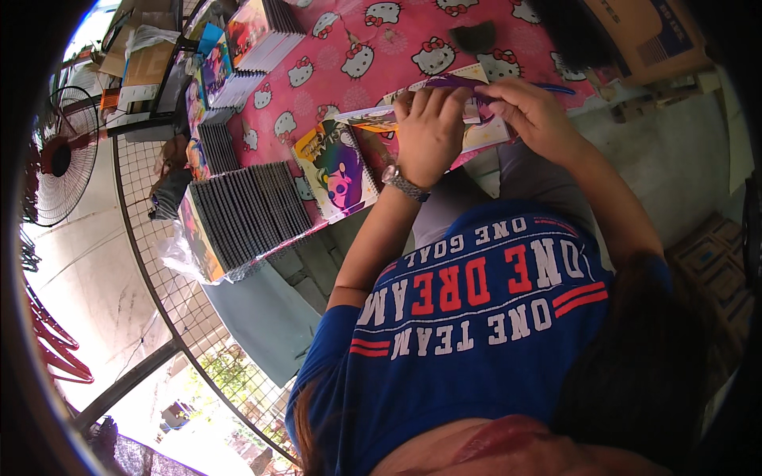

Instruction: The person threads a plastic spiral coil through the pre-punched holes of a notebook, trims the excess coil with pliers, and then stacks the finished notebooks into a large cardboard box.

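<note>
Pink cartoon-cat tablecloth, standing fan, wire mesh fence, daylight

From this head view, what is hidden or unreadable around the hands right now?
- Head view: the part of the notebook under the left hand and right hand is covered by them.
- The right hand's fingertips are tucked behind the cover.
- The cardboard box is cut off by the top edge.
- The wrapped stack of notebooks: covers hidden, only edges show.
- The fan is bent by the rim.
</note>
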Demonstrator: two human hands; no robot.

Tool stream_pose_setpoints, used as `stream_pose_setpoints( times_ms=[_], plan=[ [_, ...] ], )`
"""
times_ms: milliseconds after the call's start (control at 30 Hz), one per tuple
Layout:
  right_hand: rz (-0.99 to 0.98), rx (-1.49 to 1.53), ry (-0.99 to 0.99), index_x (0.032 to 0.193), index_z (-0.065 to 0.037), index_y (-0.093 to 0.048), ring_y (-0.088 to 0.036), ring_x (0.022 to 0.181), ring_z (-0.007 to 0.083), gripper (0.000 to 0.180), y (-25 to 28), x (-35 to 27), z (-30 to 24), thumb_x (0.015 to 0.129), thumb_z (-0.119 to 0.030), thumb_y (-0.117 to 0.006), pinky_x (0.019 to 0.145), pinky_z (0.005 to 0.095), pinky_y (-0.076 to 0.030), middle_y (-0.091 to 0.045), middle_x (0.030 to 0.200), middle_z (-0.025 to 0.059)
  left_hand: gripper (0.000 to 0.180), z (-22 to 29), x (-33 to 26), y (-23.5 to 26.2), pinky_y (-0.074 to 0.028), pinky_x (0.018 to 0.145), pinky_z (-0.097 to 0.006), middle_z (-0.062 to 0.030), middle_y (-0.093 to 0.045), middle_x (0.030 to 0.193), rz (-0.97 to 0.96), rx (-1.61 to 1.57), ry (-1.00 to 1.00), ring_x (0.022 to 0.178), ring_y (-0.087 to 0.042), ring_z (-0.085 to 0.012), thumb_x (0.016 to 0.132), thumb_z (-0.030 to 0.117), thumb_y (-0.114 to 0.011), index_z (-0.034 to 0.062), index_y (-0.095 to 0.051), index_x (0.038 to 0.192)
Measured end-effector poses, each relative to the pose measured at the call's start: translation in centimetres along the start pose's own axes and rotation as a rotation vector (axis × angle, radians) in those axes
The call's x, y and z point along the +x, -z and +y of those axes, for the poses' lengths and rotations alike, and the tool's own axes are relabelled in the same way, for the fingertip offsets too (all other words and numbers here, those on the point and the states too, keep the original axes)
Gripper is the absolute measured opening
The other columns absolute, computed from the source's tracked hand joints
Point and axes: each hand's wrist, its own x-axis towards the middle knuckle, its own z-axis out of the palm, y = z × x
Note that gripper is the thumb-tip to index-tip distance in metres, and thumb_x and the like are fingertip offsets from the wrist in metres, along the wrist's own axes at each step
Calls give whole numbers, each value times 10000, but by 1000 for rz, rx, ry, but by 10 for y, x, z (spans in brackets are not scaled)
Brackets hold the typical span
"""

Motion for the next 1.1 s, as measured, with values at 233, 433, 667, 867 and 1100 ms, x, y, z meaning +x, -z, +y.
stream_pose_setpoints(
  times_ms=[233,433,667,867,1100],
  plan=[
    [-120,-187,-60,1160,-45,-549,-635,869,334,233,6,3,-24,936,-99,-581,761,382,-500,-630,975,146,260,0,-1,0,-365,875,-422,-22,-606,952,-28,35,-35,918,-568,-231,803,101,-627,145,-602,1058],
    [-426,34,-307,1246,-70,-534,-625,789,253,282,15,36,-28,1001,-209,-539,728,345,-490,-631,843,112,293,-2,-7,6,-369,885,-427,-19,-619,959,-6,-39,-40,909,-579,-241,789,128,-678,148,-602,1071],
    [-76,-964,-329,1292,-68,-522,-566,1141,336,605,-23,117,98,888,-501,-644,896,464,-516,-546,1283,204,333,-10,-10,7,-362,926,-432,-11,-632,971,-21,-89,-84,931,-586,-237,751,123,-730,137,-611,1062],
    [-269,-563,-139,1196,-68,-621,-500,1232,305,499,-16,119,125,827,-392,-710,962,435,-484,-519,1303,171,357,4,-14,11,-140,1004,-699,-13,-587,1144,-27,117,189,1239,-440,-334,745,339,-796,159,-641,1012],
    [-728,71,-24,1215,-41,-646,-598,1092,255,516,25,70,45,748,-257,-680,980,334,-454,-624,1126,159,364,-3,-22,-3,-76,989,-801,5,-570,1040,-15,-56,191,1161,-482,-295,690,368,-828,189,-651,953]
  ],
)
